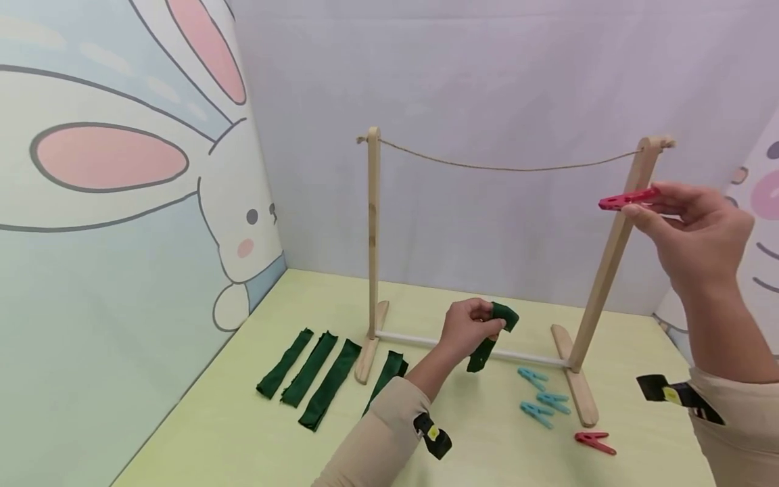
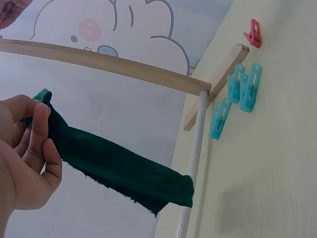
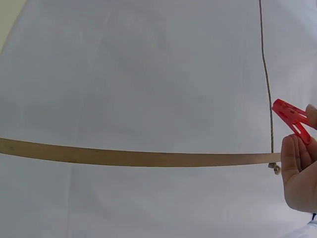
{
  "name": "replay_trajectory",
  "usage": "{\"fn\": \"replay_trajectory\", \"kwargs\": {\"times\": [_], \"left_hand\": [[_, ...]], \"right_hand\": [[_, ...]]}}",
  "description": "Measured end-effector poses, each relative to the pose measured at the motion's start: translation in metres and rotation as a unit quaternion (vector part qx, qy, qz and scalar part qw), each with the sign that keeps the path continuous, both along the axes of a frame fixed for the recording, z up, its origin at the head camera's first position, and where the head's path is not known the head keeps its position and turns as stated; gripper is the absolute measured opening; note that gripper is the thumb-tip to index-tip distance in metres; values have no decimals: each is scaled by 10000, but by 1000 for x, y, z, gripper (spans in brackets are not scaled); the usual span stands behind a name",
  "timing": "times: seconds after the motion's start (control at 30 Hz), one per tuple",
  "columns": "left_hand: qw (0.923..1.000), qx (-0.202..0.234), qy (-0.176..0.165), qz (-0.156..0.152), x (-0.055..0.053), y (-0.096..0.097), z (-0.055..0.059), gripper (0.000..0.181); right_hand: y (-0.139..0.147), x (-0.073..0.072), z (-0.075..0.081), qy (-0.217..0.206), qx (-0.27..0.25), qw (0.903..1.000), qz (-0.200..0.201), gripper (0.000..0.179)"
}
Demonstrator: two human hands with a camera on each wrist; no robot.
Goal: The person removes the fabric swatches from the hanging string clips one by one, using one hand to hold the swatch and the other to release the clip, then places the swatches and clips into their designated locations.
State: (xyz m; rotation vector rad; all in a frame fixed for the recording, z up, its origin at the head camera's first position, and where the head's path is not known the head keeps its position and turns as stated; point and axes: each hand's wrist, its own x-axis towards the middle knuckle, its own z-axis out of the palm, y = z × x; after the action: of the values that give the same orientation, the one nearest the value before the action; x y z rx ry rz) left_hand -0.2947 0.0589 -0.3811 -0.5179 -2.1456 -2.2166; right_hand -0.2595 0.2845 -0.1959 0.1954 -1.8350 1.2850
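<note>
My left hand [image 1: 466, 330] pinches one end of a dark green cloth strip [image 2: 116, 158], and the rest of the strip hangs down in front of the rack's white bar. Up at the right, my right hand [image 1: 700, 233] holds a red clothespin [image 1: 627, 199] between thumb and fingers, beside the rack's right post [image 1: 615, 257]. In the right wrist view the red clothespin [image 3: 292, 119] is close to the twine line [image 3: 267, 79]; whether they touch I cannot tell. The twine [image 1: 517, 168] sags between the two wooden posts with nothing hanging on it.
Several green strips [image 1: 328, 385] lie on the pale yellow table [image 1: 213, 433] at the left. Three blue clothespins [image 1: 535, 412] and another red clothespin [image 1: 595, 442] lie near the rack's right foot [image 1: 578, 385]. The left post [image 1: 373, 237] stands behind the strips.
</note>
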Motion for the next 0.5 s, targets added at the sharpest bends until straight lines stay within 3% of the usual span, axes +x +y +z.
{"fn": "replay_trajectory", "kwargs": {"times": [0.4, 0.5], "left_hand": [[9998, 172, 36, -108, 3, -20, -8, 14], [9997, 212, 32, -92, 1, -26, -12, 15]], "right_hand": [[10, 11, -40, 13, 26, 10000, 15, 33], [10, 15, -49, 46, -132, 9996, 251, 33]]}}
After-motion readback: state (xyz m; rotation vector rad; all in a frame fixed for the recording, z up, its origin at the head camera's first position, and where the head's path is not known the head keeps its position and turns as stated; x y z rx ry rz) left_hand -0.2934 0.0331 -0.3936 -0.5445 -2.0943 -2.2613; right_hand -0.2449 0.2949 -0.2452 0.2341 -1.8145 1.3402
